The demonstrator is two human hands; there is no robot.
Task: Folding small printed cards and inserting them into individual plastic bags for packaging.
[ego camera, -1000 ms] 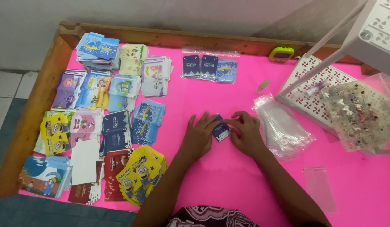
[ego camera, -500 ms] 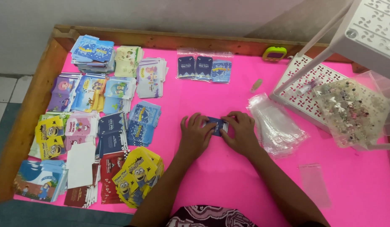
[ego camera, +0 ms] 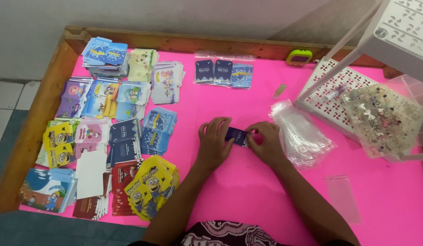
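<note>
Left hand [ego camera: 214,143] and right hand [ego camera: 266,145] in a shared pinching grip on a small dark-blue printed card [ego camera: 237,136], mid-bench on the pink-topped wooden-rimmed bench [ego camera: 248,191], clear plastic sleeves pile [ego camera: 302,134] just right of card, stacks of colourful printed cards [ego camera: 106,136] left of card.

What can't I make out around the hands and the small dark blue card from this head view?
- Dark blue card: both ends lie under the left hand and right hand; its print is too small.
- Right hand's fingers: curled over the card, grip hidden.
- Clear sleeve pile: count unreadable, sheets overlap.
- White rack: contents blurred under a plastic bag; cut off by the right edge.
</note>
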